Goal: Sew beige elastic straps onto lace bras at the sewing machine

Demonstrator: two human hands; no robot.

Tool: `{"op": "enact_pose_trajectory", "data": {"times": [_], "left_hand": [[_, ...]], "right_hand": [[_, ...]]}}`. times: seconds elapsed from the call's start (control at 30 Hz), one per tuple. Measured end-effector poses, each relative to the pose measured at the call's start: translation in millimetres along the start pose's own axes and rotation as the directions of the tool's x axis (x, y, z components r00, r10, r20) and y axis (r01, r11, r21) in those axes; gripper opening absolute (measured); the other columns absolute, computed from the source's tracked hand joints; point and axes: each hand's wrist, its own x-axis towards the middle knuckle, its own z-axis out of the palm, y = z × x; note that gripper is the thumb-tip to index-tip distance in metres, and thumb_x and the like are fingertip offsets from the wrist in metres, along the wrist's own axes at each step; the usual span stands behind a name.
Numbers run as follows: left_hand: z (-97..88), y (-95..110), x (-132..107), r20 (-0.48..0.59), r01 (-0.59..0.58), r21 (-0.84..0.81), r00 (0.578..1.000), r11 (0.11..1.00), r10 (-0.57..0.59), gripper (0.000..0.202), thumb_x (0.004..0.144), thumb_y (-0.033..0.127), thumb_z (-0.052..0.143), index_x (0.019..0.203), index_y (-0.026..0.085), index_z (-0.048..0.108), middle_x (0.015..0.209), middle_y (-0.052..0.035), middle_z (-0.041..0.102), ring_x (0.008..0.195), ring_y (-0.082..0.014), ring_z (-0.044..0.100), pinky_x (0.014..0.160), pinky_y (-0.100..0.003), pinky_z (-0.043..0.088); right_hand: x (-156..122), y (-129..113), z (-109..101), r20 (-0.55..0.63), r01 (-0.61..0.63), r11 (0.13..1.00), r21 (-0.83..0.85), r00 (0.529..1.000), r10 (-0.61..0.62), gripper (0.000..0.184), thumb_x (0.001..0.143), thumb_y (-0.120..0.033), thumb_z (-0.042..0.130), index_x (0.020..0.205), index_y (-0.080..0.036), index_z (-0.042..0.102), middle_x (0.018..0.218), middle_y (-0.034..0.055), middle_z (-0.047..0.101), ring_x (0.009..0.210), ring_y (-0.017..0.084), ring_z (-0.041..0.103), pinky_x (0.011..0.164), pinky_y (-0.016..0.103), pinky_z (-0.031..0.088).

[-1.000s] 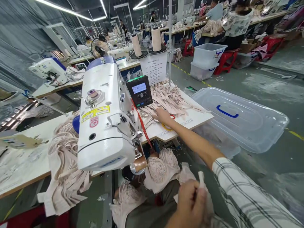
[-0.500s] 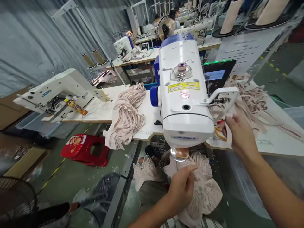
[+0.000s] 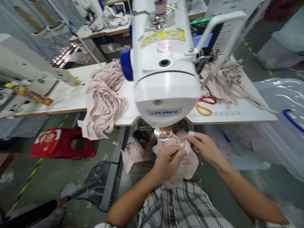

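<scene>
Just below the sewing machine head (image 3: 166, 95), my left hand (image 3: 167, 160) is closed in a pinch at the lower end of a short pale pink fabric strip (image 3: 187, 146). The upper end of that strip is pinched by the thumb and fingers of my right hand (image 3: 203, 145). Pale pink lace fabric (image 3: 181, 172) hangs beneath both hands, over my lap. On the table edge behind the right hand lie scissors (image 3: 204, 110) with one red and one yellow handle; their blades are hidden by the machine.
Bundles of pink strips lie on the table left (image 3: 104, 98) and right (image 3: 223, 82) of the machine. A red stool (image 3: 63, 144) stands on the floor at left. Clear plastic bins (image 3: 282, 126) are at right. Another sewing machine (image 3: 21, 66) stands far left.
My right hand has left the scissors on the table and come down to the strip. My left hand has risen slightly leftward. The camera view has tipped downward.
</scene>
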Motion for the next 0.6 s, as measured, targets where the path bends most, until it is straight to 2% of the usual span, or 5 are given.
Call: {"op": "enact_pose_trajectory", "data": {"times": [0.07, 0.17, 0.37, 0.5, 0.6], "left_hand": [[-12.9, -6, 6, -0.011, -0.228, 0.177, 0.972, 0.957, 0.233, 0.028, 0.098, 0.015, 0.045, 0.112, 0.017, 0.069, 0.099, -0.0069, 0.077, 0.087, -0.0169, 0.073, 0.077, -0.024, 0.059], [-30.0, -20, 11, -0.066, -0.273, 0.411, 0.942, 0.870, 0.328, 0.037, 0.097, 0.011, 0.046, 0.129, 0.020, 0.063, 0.119, -0.0107, 0.073, 0.109, -0.0189, 0.069, 0.090, -0.026, 0.056], [-40.9, -22, 9, -0.203, 0.084, 0.578, 0.978, 0.812, 0.043, 0.030, 0.100, 0.026, 0.049, 0.119, 0.021, 0.071, 0.093, -0.0066, 0.070, 0.079, -0.0145, 0.068, 0.066, -0.021, 0.053], [-57.9, -27, 14, -0.021, 0.151, 0.377, 0.988, 0.914, -0.155, 0.035, 0.099, 0.033, 0.047, 0.124, 0.023, 0.068, 0.105, -0.0059, 0.076, 0.084, -0.0171, 0.070, 0.073, -0.023, 0.054], [-72.3, -38, 18, 0.149, 0.167, 0.261, 0.966, 0.951, -0.211, 0.039, 0.097, 0.038, 0.049, 0.130, 0.024, 0.064, 0.111, -0.0065, 0.076, 0.068, -0.0148, 0.068, 0.066, -0.024, 0.054]], "right_hand": [[9, -7, -4, -0.040, 0.059, 0.997, 0.057, 0.998, -0.057, 0.054, 0.070, -0.068, 0.073, 0.085, -0.016, 0.071, 0.047, -0.0065, 0.046, 0.041, 0.007, 0.040, 0.039, 0.021, 0.032], [23, -22, -6, 0.015, 0.097, 0.994, 0.050, 0.995, -0.098, 0.047, 0.073, -0.061, 0.074, 0.090, -0.017, 0.071, 0.058, -0.0018, 0.061, 0.051, 0.010, 0.055, 0.049, 0.023, 0.045], [47, -44, 1, 0.233, 0.108, 0.992, -0.070, 0.968, -0.089, 0.025, 0.072, -0.041, 0.077, 0.078, -0.018, 0.067, 0.060, -0.0021, 0.064, 0.055, 0.013, 0.061, 0.053, 0.024, 0.050], [59, -46, 12, 0.125, 0.278, 0.936, -0.217, 0.959, -0.256, 0.015, 0.076, -0.033, 0.070, 0.073, -0.020, 0.064, 0.063, -0.0010, 0.065, 0.057, 0.015, 0.061, 0.056, 0.027, 0.050], [67, -47, 21, 0.029, 0.426, 0.827, -0.367, 0.894, -0.447, 0.010, 0.078, -0.029, 0.069, 0.074, -0.020, 0.065, 0.076, 0.0021, 0.068, 0.074, 0.020, 0.065, 0.069, 0.032, 0.053]]}}
